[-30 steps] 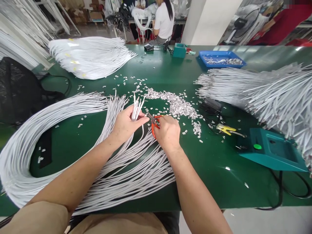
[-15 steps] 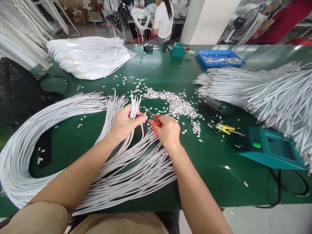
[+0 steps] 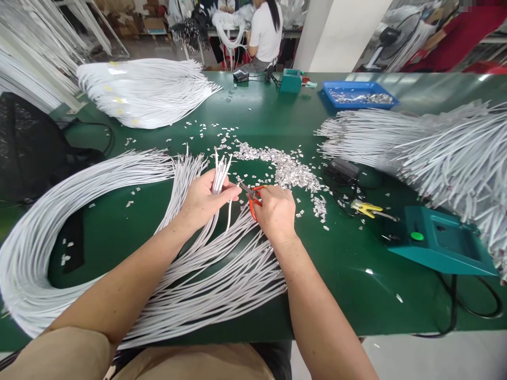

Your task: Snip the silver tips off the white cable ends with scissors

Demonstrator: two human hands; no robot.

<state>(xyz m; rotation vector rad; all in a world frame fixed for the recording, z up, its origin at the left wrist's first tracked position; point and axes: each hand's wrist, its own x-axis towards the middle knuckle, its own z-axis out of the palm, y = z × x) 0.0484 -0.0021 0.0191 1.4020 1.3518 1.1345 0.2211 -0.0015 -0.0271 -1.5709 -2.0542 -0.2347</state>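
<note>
My left hand (image 3: 204, 200) is closed around several white cables (image 3: 221, 173), their ends sticking up above the fingers. One cable end lies at its thumb and fingertips. My right hand (image 3: 276, 212) grips orange-handled pliers or cutters (image 3: 254, 196); the kind is hard to tell at this size. Their jaws point left and up, close to the left fingertips. Beneath both hands a large looped bundle of white cables (image 3: 35, 227) spreads over the green table (image 3: 336, 306). Small silvery-white pieces (image 3: 295, 171) lie heaped just beyond the hands.
More white cable bundles lie at the back left (image 3: 142, 95) and right (image 3: 364, 137). A teal device (image 3: 439, 240) and yellow-handled tool (image 3: 366, 208) are at right. A blue tray (image 3: 360, 95) holds small pieces. A black bag (image 3: 31, 153) sits left; people work beyond.
The pliers or cutters have shifted slightly, their jaws now nearer the left fingertips. The cables in my left hand have moved a little to the right.
</note>
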